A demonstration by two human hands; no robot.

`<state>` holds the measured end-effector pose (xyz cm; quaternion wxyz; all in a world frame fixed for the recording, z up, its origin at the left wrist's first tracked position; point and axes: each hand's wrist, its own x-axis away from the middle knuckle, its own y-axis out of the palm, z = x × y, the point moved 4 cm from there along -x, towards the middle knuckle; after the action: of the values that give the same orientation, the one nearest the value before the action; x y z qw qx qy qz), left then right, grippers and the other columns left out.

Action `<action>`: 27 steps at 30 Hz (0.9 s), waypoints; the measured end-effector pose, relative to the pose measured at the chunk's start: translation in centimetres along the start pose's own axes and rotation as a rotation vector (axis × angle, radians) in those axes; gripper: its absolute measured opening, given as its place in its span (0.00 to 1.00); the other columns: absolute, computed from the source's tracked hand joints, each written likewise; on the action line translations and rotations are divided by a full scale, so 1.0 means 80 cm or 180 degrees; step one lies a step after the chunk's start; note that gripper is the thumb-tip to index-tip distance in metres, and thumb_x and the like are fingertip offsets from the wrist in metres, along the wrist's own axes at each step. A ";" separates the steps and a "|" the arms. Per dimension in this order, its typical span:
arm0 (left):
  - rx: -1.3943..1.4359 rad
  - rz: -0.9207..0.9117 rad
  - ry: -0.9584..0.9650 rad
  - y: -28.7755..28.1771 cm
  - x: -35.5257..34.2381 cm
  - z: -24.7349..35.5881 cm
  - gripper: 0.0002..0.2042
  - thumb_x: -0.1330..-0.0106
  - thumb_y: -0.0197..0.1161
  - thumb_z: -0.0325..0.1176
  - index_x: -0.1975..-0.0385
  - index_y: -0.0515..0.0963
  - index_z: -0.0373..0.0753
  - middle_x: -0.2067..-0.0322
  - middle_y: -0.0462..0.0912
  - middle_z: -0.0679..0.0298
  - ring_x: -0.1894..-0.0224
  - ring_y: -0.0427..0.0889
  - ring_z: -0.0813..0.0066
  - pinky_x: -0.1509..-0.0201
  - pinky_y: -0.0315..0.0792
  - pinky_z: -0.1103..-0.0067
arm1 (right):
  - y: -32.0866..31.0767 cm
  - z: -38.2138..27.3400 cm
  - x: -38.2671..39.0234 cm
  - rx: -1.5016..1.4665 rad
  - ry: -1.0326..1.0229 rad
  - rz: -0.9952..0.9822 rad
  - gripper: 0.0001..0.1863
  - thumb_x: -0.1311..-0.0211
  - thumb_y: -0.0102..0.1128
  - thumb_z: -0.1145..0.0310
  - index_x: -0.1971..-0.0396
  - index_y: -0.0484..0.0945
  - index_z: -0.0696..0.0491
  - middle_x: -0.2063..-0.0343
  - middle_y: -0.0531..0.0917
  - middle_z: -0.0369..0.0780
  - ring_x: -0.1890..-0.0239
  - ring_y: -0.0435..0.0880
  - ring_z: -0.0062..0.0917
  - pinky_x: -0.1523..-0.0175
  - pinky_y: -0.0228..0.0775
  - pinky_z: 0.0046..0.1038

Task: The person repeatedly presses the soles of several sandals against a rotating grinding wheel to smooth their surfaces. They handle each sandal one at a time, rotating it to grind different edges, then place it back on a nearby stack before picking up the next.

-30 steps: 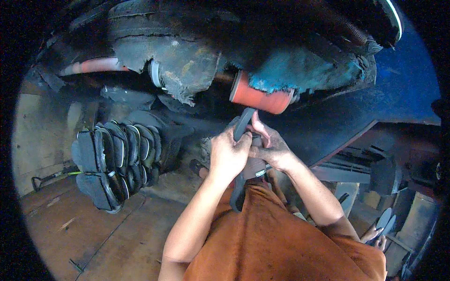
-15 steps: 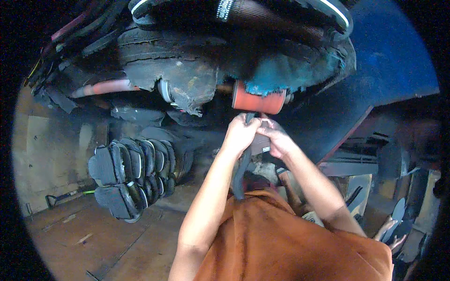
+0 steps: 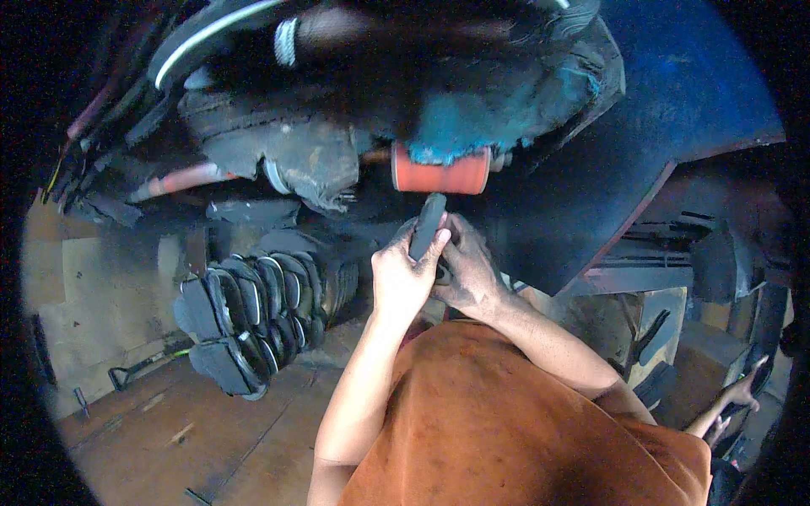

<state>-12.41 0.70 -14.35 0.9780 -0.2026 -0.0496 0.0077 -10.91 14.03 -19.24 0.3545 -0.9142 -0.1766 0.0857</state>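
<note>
Brown floor panels (image 3: 278,430) spread below and to the left of the hands, with a blue panel (image 3: 675,93) rising above them on the right. The left hand (image 3: 403,270) and right hand (image 3: 472,270) are together, clamped on a dark sandal (image 3: 429,223); the left thumb presses across it, and the right fingers close in from the other side. The sandal tilts up between the hands, its upper end just under a red-orange roller (image 3: 443,174); whether they touch, I cannot tell. Ragged teal material (image 3: 472,122) overhangs the roller.

Higher up and to the left of the hands, a pale patterned band (image 3: 287,42) crosses dark footwear (image 3: 396,25); any lettering on it is too blurred to read. Left of the hands stands a bundle of dark sandals (image 3: 224,312) with pale edges, and past it a black-and-green handle (image 3: 143,368) lies near the wall. An orange-brown garment (image 3: 523,413) covers the body below the hands. Well off to their lower right, a co-worker's hand (image 3: 742,395) reaches in near other dark items.
</note>
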 end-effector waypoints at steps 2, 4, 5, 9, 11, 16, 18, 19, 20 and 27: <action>-0.0463 0.0064 0.0251 -0.001 -0.002 0.013 0.16 0.34 0.66 0.45 0.54 0.85 0.43 0.69 0.86 0.49 0.64 0.88 0.56 0.61 0.79 0.70 | 0.003 -0.004 0.003 -0.0167 0.0017 0.0182 0.48 0.60 0.77 0.61 0.35 0.63 0.50 0.42 0.65 0.55 0.41 0.68 0.53 0.37 0.64 0.47; -0.0854 0.0020 0.0077 0.000 -0.006 0.015 0.15 0.34 0.65 0.45 0.55 0.86 0.45 0.70 0.85 0.47 0.66 0.86 0.50 0.64 0.79 0.66 | 0.009 -0.002 0.004 -0.0443 0.0350 0.0042 0.41 0.54 0.76 0.62 0.39 0.67 0.53 0.44 0.70 0.50 0.43 0.71 0.45 0.38 0.65 0.42; -0.0957 0.0122 0.0389 0.000 -0.010 0.020 0.18 0.34 0.64 0.49 0.64 0.86 0.38 0.76 0.83 0.45 0.72 0.86 0.47 0.67 0.79 0.64 | 0.012 0.003 0.004 -0.1634 0.0757 -0.0161 0.43 0.55 0.77 0.59 0.38 0.66 0.53 0.44 0.70 0.51 0.43 0.70 0.45 0.38 0.65 0.42; -0.1699 -0.0479 -0.0333 0.016 -0.042 0.006 0.20 0.34 0.63 0.51 0.55 0.85 0.42 0.70 0.85 0.48 0.69 0.86 0.51 0.65 0.76 0.65 | -0.007 0.011 -0.007 -0.1714 0.0694 -0.0787 0.54 0.61 0.81 0.49 0.33 0.63 0.50 0.44 0.69 0.57 0.41 0.68 0.52 0.36 0.64 0.46; -0.1581 -0.0484 -0.0419 0.020 -0.043 0.006 0.20 0.34 0.64 0.49 0.56 0.84 0.37 0.67 0.86 0.48 0.66 0.86 0.52 0.63 0.76 0.66 | -0.017 0.015 -0.011 -0.2371 0.0783 -0.1030 0.54 0.63 0.81 0.48 0.33 0.64 0.50 0.46 0.71 0.56 0.42 0.69 0.51 0.36 0.63 0.46; -0.0207 0.0080 0.0021 0.008 0.000 0.022 0.19 0.36 0.68 0.46 0.62 0.83 0.32 0.74 0.83 0.44 0.70 0.87 0.48 0.65 0.78 0.65 | -0.021 0.001 0.004 0.0118 0.0074 -0.0136 0.39 0.57 0.72 0.64 0.39 0.70 0.43 0.41 0.63 0.58 0.40 0.63 0.57 0.39 0.61 0.50; 0.0077 0.0120 0.0472 0.000 0.006 0.031 0.20 0.36 0.69 0.46 0.55 0.82 0.34 0.71 0.84 0.45 0.68 0.87 0.50 0.64 0.78 0.67 | -0.019 -0.008 0.010 0.1279 -0.0296 0.0834 0.29 0.54 0.75 0.62 0.50 0.75 0.51 0.48 0.70 0.52 0.47 0.72 0.49 0.46 0.67 0.44; -0.0140 -0.0062 0.0377 -0.001 0.006 0.031 0.23 0.35 0.67 0.48 0.52 0.79 0.34 0.69 0.84 0.44 0.67 0.86 0.49 0.63 0.79 0.66 | -0.009 -0.001 0.009 0.0682 -0.0038 0.0592 0.32 0.56 0.72 0.64 0.46 0.73 0.49 0.46 0.68 0.54 0.46 0.69 0.52 0.44 0.64 0.47; -0.0492 -0.0217 0.0238 0.000 0.001 0.030 0.23 0.35 0.67 0.49 0.54 0.80 0.33 0.70 0.84 0.45 0.68 0.86 0.48 0.63 0.79 0.66 | 0.003 0.007 0.002 0.0094 0.0204 0.0363 0.35 0.57 0.69 0.67 0.43 0.72 0.46 0.44 0.66 0.56 0.44 0.67 0.55 0.43 0.61 0.51; -0.1710 0.0016 0.0784 0.001 -0.019 0.051 0.22 0.35 0.65 0.51 0.70 0.79 0.32 0.81 0.80 0.46 0.76 0.83 0.46 0.72 0.77 0.62 | 0.017 0.012 -0.002 -0.0478 -0.0248 0.0403 0.30 0.58 0.65 0.69 0.48 0.73 0.45 0.55 0.71 0.52 0.53 0.69 0.52 0.53 0.62 0.47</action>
<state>-14.31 2.31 -10.77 0.8880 -0.4537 0.0697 -0.0279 -11.01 13.63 -20.89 0.2718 -0.9435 -0.1381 0.1300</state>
